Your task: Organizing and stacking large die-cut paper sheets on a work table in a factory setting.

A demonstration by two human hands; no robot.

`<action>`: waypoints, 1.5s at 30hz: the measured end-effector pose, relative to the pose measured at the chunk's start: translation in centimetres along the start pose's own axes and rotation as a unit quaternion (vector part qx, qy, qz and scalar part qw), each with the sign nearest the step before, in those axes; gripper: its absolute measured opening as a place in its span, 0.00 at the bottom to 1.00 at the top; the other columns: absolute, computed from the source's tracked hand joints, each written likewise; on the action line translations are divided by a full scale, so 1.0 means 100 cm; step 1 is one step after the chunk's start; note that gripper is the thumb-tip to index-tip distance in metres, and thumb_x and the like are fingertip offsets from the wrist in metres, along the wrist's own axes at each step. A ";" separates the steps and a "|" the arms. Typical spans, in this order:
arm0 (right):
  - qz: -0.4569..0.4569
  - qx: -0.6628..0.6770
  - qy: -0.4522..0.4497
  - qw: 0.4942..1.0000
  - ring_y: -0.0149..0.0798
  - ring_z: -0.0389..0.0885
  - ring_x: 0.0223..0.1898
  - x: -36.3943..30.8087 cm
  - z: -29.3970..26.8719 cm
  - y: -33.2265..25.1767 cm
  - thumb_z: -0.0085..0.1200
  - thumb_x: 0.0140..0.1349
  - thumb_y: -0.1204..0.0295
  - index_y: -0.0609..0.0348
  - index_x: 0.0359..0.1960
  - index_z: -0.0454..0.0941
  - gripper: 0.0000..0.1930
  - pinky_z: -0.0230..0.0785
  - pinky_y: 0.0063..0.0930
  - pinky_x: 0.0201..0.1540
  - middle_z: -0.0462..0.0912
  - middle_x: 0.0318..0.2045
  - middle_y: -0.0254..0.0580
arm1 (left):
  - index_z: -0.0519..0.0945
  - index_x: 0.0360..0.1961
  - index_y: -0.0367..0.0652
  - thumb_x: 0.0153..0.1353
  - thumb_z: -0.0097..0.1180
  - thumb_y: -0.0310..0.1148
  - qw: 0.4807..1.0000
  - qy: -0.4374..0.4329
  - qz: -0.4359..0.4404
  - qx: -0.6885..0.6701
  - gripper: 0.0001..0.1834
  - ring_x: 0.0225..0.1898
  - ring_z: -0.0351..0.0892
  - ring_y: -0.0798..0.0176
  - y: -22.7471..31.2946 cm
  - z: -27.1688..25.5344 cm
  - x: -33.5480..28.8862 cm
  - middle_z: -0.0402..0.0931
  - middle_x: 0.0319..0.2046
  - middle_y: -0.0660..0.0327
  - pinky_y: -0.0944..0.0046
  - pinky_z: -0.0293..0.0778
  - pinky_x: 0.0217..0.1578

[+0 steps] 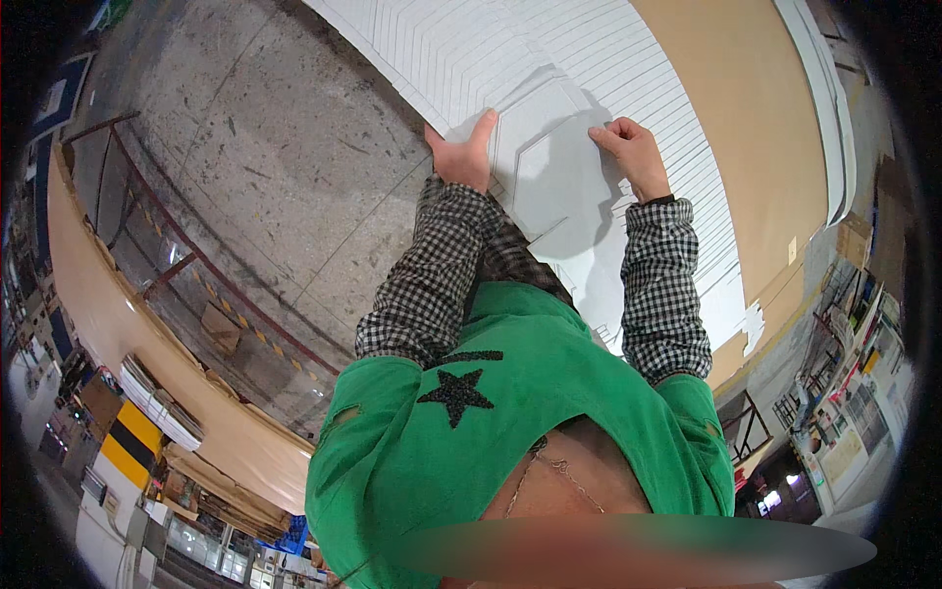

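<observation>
Many white cardboard sheets [554, 172] lie fanned out in overlapping rows in front of me, their cut edges showing as lines. The top one has an angular outline and carries the shadow of my arms and body. At the left edge of the sheets is my left hand [463, 157], its thumb on top and its other fingers mostly hidden along the side. My right hand [636, 157] is closed over the right part of the top sheet, thumb and forefinger pinched at its surface. The exact bit of edge in that pinch is hard to see.
Brown board [756, 118] lies along the right of the white sheets. A concrete floor [285, 128] stretches to the left, with a dark red metal frame [186, 245] and a long tan board [108, 285] beyond. A yellow-and-black striped panel [135, 444] stands lower left.
</observation>
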State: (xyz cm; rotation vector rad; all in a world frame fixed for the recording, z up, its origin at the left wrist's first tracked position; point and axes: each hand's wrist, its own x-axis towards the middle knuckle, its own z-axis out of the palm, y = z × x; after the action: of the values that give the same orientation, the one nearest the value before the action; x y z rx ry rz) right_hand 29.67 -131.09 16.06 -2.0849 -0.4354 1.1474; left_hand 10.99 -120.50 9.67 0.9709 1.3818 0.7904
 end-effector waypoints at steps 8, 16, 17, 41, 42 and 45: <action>-0.040 -0.006 0.029 0.999 0.22 0.61 0.19 -0.009 -0.001 -0.001 0.60 0.49 0.66 0.60 0.16 0.69 0.14 0.54 0.19 0.22 0.67 0.15 0.26 | 0.57 0.55 0.26 0.45 0.66 0.36 1.000 -0.006 -0.012 -0.013 0.41 0.51 0.67 0.53 -0.009 0.001 0.002 0.66 0.51 0.46 0.61 0.62 0.52; -0.056 -0.028 -0.023 0.998 0.20 0.57 0.22 -0.014 -0.003 -0.007 0.59 0.52 0.68 0.55 0.18 0.68 0.12 0.50 0.15 0.24 0.64 0.17 0.22 | 0.59 0.54 0.27 0.47 0.65 0.34 0.999 -0.009 -0.017 -0.029 0.37 0.51 0.68 0.54 0.001 0.000 -0.002 0.66 0.51 0.47 0.61 0.63 0.52; -0.044 -0.011 -0.024 0.999 0.20 0.56 0.22 -0.010 -0.002 -0.005 0.58 0.52 0.68 0.55 0.19 0.67 0.12 0.49 0.15 0.24 0.62 0.17 0.21 | 0.59 0.54 0.27 0.47 0.65 0.34 0.999 -0.009 -0.018 -0.028 0.37 0.51 0.68 0.54 -0.002 -0.001 -0.001 0.66 0.51 0.47 0.61 0.63 0.52; -0.037 -0.046 -0.033 0.998 0.22 0.55 0.22 0.007 -0.004 0.013 0.57 0.53 0.67 0.55 0.17 0.63 0.15 0.50 0.18 0.24 0.61 0.17 0.23 | 0.56 0.56 0.27 0.44 0.66 0.34 1.000 -0.010 0.003 -0.009 0.43 0.51 0.68 0.53 -0.014 -0.002 0.005 0.66 0.50 0.45 0.60 0.64 0.51; -0.022 -0.063 -0.015 0.998 0.22 0.57 0.22 0.007 -0.004 0.011 0.57 0.53 0.66 0.56 0.17 0.65 0.15 0.51 0.18 0.24 0.62 0.17 0.24 | 0.55 0.56 0.27 0.43 0.67 0.34 0.999 -0.007 0.016 -0.030 0.44 0.51 0.67 0.53 -0.013 -0.001 0.006 0.65 0.51 0.46 0.60 0.64 0.52; -0.023 -0.091 0.015 0.995 0.22 0.58 0.21 0.002 -0.004 0.012 0.58 0.52 0.66 0.57 0.18 0.68 0.13 0.52 0.18 0.23 0.65 0.17 0.24 | 0.52 0.57 0.26 0.43 0.67 0.34 0.999 -0.006 0.024 -0.023 0.46 0.51 0.67 0.53 -0.006 -0.004 -0.006 0.65 0.51 0.46 0.61 0.63 0.52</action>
State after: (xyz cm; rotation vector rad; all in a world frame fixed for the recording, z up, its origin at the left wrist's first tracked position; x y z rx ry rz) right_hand 30.05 -131.93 15.18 -2.2328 -0.5891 1.0841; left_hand 10.46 -121.22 9.37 0.9741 1.3291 0.8484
